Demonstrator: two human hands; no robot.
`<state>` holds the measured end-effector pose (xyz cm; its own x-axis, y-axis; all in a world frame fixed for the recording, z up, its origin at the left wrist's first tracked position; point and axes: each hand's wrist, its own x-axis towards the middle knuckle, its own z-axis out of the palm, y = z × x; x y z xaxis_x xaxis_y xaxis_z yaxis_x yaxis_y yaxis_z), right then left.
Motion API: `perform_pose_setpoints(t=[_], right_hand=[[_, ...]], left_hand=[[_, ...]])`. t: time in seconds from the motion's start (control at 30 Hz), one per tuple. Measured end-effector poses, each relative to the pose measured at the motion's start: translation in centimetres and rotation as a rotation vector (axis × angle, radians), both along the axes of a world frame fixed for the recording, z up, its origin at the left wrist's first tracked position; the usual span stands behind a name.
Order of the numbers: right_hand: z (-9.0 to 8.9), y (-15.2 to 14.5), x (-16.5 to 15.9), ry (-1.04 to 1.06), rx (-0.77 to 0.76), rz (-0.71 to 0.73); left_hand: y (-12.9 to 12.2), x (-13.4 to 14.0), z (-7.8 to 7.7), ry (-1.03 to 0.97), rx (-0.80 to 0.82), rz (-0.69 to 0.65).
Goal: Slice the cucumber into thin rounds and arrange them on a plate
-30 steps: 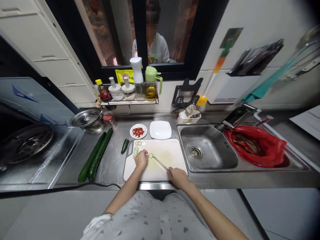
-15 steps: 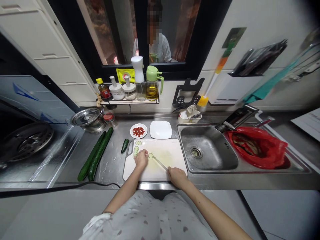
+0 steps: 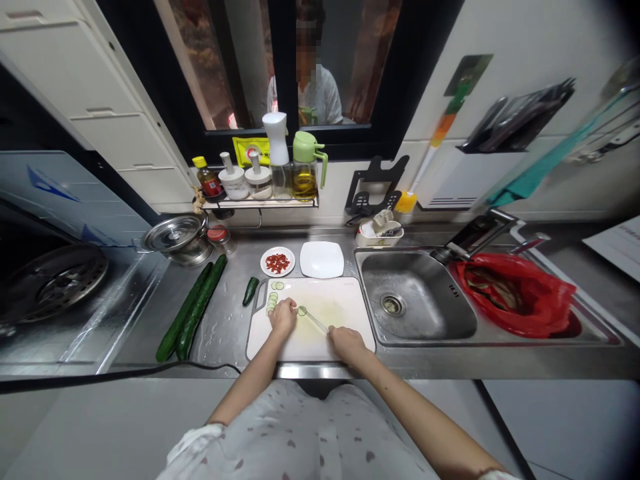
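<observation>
My right hand [image 3: 347, 345] is closed around the handle of a knife [image 3: 317, 323] that points up and left over the white cutting board [image 3: 350, 300]. At the blade's tip lies a thin cucumber slice [image 3: 302, 311]. Just left of it my left hand [image 3: 283, 316] rests on the board with its fingers curled together; what they hold, if anything, is hidden. Several pale cucumber slices [image 3: 273, 298] lie overlapped along the board's left side, beyond my left fingers. A dark green cucumber end piece [image 3: 251, 291] lies off the board by its grey handle.
Two whole cucumbers [image 3: 200, 307] lie on the steel counter at left, near a lidded pot [image 3: 177, 240]. Behind the board stand a small plate [image 3: 287, 271] of chopped red pieces and a white square plate [image 3: 321, 260]. The sink [image 3: 420, 300] and a red bag [image 3: 540, 293] are at right.
My right hand has shifted a little left and up, bringing the knife handle closer to my left hand. The left hand has stayed almost in place.
</observation>
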<state>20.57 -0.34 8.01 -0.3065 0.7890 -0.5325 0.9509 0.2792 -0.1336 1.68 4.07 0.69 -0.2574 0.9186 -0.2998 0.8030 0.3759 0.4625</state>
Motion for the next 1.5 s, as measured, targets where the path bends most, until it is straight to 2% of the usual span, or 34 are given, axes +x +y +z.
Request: perform_pose_setpoints(t=[0.23, 0.53, 1.17, 1.5], right_hand=[[0.2, -0.3, 0.4, -0.013, 0.001, 0.017], [0.2, -1.6, 2.1, -0.019, -0.025, 0.009], [-0.2, 0.0, -0.2, -0.015, -0.012, 0.001], [0.3, -0.9, 1.3, -0.028, -0.017, 0.018]], left_hand=[[0.3, -0.1, 0.2, 0.020, -0.041, -0.018], [0.3, -0.1, -0.2, 0.013, -0.015, -0.010], [0.3, -0.3, -0.3, 0.007, -0.021, -0.018], [0.4, -0.3, -0.2, 0.006, -0.038, -0.018]])
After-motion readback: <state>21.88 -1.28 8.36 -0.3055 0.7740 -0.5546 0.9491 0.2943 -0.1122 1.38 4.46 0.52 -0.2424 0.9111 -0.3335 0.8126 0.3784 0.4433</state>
